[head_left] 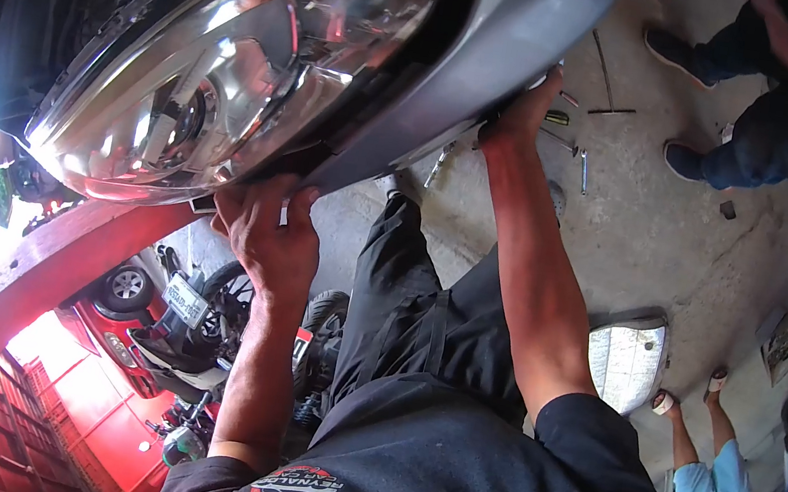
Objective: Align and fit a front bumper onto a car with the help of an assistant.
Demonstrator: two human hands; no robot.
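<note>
A large clear headlight (237, 73) of a car fills the upper left, its lens glossy with reflections. Along its near side runs a grey bumper panel (458, 74). My left hand (274, 239) is closed on the panel's end just below the headlight's lower corner, thumb up and fingers bent. A dark gap shows between lens and panel there. Farther right, my right hand (524, 108) grips the panel's lower edge. Most of its fingers go out of sight behind that edge.
Hand tools, among them a socket wrench (440, 164), a T-handle (612, 111) and a screwdriver (556, 117), lie on the concrete floor. One person's shoes (683, 161) stand at right, another's legs (720, 433) lower right. A silver sunshade-like sheet (624, 364), motorcycles (202, 320) and a red post (62, 245) are nearby.
</note>
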